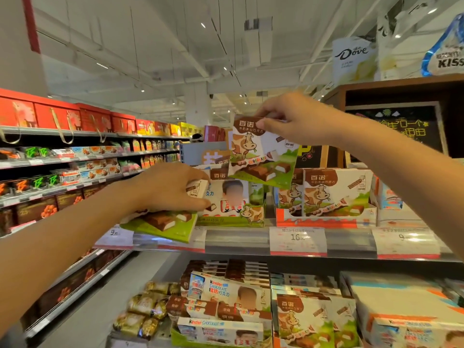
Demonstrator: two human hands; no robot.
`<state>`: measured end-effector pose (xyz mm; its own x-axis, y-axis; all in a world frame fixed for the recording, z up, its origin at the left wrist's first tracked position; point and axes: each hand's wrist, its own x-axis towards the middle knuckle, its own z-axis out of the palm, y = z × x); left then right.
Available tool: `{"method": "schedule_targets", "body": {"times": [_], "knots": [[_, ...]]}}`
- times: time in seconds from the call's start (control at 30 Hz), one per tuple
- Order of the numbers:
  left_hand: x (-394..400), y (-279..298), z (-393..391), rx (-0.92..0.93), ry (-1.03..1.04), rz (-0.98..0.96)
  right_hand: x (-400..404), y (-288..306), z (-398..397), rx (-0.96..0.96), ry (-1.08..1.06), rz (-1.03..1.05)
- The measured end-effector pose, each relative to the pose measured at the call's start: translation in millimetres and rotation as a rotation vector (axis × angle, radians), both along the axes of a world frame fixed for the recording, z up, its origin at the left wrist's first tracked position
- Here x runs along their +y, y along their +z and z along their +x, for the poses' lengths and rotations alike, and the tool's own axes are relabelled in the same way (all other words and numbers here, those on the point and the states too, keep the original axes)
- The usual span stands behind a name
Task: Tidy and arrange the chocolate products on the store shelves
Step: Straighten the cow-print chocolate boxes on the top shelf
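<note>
Both grips are closed on the same product. Taking the scene from the biggest thing down: the upper shelf (236, 241) runs across the view with its price rail along the front edge. On it stands an open display tray (324, 221), orange along its front, with cow-printed chocolate boxes (336, 192) upright and facing out. To the tray's left sits a green display carton (231, 217), and beside that there seems to be a free spot near the shelf's left end.

The right hand (298, 121) pinches the top edge of one raised chocolate box (258, 151), thumb in front and fingers behind. This box hangs face-out, tilted slightly, its long axis sloping down to the right. It floats above and slightly left of the tray, clear of the shelf and touching nothing but the fingers.

The left hand (173, 187) holds a second chocolate box (163, 223) from above, fingers curled over its upper part. That box lies nearly flat, printed face up, its near corner over the price rail at the shelf's left end.

The relation that matters, as I judge it: the tray lies down and to the right of the raised box, so the right hand is the nearer one to feed it. The box needs squaring upright first. The flat box would have to be stood on edge before it could join any row.
</note>
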<state>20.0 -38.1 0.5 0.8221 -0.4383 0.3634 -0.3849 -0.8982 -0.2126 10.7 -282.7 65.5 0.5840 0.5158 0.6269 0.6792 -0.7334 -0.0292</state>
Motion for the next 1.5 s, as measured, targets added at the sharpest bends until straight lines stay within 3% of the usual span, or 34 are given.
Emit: {"method": "schedule_targets", "body": {"times": [0.23,0.47,0.83,0.97,1.1,1.2,1.3,1.5], "knots": [[-10,2,10,-0.067,-0.076,-0.078,-30,7,-7,0.05,-0.053,0.03],[-53,5,12,0.104,-0.129,-0.119,-66,-2,-12,0.171,-0.163,-0.088],[-55,14,9,0.347,-0.251,-0.273,-85,-18,-5,-0.048,-0.214,-0.228],[-35,12,8,0.319,-0.236,-0.267,-74,-18,2,-0.037,-0.142,-0.16],[-8,9,15,0.242,-0.193,-0.255,-45,-18,14,-0.001,0.039,0.099],[0,9,12,0.237,-0.181,-0.251,-16,-18,26,-0.014,0.056,0.076],[5,5,20,0.212,-0.011,-0.178,1,-15,37,-0.061,0.019,0.02],[10,5,19,0.24,-0.231,-0.282,8,-3,46,-0.112,-0.019,0.073]]}}
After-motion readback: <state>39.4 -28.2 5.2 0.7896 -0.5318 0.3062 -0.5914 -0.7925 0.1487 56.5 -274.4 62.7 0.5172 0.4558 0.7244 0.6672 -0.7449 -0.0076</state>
